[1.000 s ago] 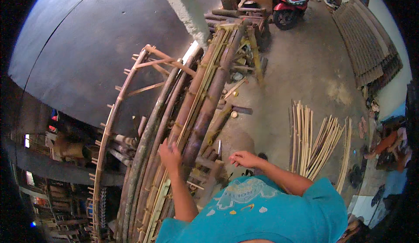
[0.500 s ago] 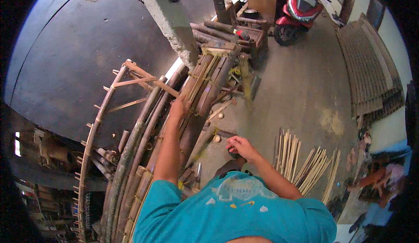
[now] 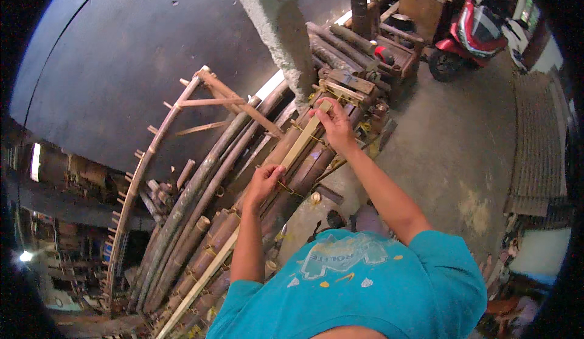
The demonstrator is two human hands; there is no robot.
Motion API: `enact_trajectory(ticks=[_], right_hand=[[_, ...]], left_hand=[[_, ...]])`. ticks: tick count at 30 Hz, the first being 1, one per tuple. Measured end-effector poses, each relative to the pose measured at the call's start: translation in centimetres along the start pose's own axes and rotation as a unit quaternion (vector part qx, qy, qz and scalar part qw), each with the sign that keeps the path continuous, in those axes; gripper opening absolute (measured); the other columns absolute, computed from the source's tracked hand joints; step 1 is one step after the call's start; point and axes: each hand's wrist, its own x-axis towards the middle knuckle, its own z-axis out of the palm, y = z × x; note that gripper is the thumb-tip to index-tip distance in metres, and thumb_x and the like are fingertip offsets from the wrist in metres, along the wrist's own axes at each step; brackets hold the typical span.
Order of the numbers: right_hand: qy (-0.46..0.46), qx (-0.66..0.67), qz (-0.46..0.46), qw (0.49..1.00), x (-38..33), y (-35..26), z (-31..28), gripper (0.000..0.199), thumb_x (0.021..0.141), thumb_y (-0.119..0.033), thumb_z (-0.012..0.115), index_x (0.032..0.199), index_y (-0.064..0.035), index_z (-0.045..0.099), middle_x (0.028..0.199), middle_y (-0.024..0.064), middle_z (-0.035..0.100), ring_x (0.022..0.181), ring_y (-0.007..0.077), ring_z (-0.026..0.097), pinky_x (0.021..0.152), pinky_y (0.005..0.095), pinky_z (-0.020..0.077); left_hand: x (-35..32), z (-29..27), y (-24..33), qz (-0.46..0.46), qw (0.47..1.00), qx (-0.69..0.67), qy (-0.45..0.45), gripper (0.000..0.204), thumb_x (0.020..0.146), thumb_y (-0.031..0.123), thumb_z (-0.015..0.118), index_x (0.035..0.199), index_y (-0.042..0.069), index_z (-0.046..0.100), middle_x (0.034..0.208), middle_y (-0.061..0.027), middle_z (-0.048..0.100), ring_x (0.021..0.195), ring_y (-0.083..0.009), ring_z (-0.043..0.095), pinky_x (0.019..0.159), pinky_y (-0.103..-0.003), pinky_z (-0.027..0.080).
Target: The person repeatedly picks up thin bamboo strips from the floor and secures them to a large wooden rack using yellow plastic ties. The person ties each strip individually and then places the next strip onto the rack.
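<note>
Above bamboo poles [image 3: 308, 170]: right hand [image 3: 336, 126] pinching pale strip [image 3: 300, 146] near far end; left hand [image 3: 263, 185], fingers curled, gripping it.

Teal tee [image 3: 359, 305] has pale lettering [image 3: 344, 255], only pt. legible.

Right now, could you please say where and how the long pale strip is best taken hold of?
I'd pinch the long pale strip on its bare stretch between the left hand and the right hand, from above, across its narrow width: it is slim, its upper face is exposed, and the brown poles beneath would likely hinder reaching from below.
</note>
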Motion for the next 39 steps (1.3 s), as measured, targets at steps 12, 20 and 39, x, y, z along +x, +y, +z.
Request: enact_trajectory(ticks=[12, 20, 39], right_hand=[[0.083, -0.105, 0.297, 0.945, 1.5, 7.6, -10.5, 0.034, 0.095, -0.027, 0.056, 0.117, -0.0027, 0.049, 0.088, 0.0061, 0.061, 0.074, 0.0125, 0.058, 0.064, 0.0272, 0.0497], [-0.14, -0.065, 0.435, 0.887, -7.0, 9.9, -12.2, 0.022, 0.095, -0.028, 0.053, 0.098, -0.0064, 0.059, 0.08, 0.0005, 0.059, 0.069, 0.0116, 0.056, 0.063, 0.0269, 0.0479], [-0.341, -0.582, -0.063, 0.735, 10.9, 12.2, 1.4, 0.056, 0.096, -0.053, 0.033, 0.081, -0.0089, 0.066, 0.086, 0.0195, 0.066, 0.081, 0.0312, 0.063, 0.07, 0.0485, 0.0437]], left_hand=[[4.9, 2.7, 0.6, 0.003, 0.999, 0.035, 0.01, 0.028, 0.09, 0.027, 0.062, 0.101, 0.001, 0.065, 0.077, -0.0081, 0.066, 0.064, -0.0169, 0.06, 0.06, -0.032, 0.047], [10.6, 7.1, 1.5, 0.024, 0.964, 0.227, 0.133, 0.023, 0.081, 0.016, 0.063, 0.103, 0.009, 0.068, 0.094, -0.0195, 0.066, 0.085, -0.0368, 0.064, 0.076, -0.041, 0.05], [13.2, 10.5, 0.5, 0.107, 0.936, 0.285, 0.176, 0.021, 0.089, 0.023, 0.055, 0.095, 0.005, 0.064, 0.086, -0.0215, 0.063, 0.077, -0.0422, 0.06, 0.065, -0.049, 0.046]])
